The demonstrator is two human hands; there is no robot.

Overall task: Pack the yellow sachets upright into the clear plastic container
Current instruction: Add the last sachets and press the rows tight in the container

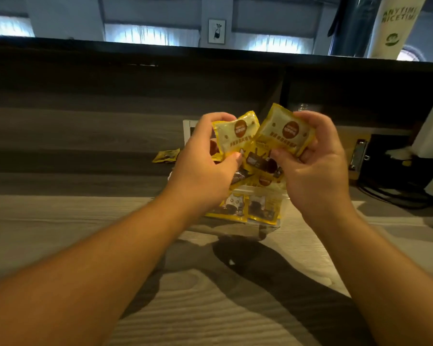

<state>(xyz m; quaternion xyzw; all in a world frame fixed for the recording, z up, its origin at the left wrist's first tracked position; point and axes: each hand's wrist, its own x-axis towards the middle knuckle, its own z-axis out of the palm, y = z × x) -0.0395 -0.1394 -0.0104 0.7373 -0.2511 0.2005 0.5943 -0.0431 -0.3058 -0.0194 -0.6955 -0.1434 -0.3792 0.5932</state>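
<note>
1. The clear plastic container [265,196] sits on the table [210,308], with yellow sachets already standing along its near wall and more piled loosely on top.
2. Above the container, the left hand [205,166] pinches one sachet [235,136]; the right hand [315,161] pinches another [285,129].
3. Beyond the container to the left, a stray sachet [166,155] lies flat.
4. Judged partway: held, piled and stray sachets remain.
</note>
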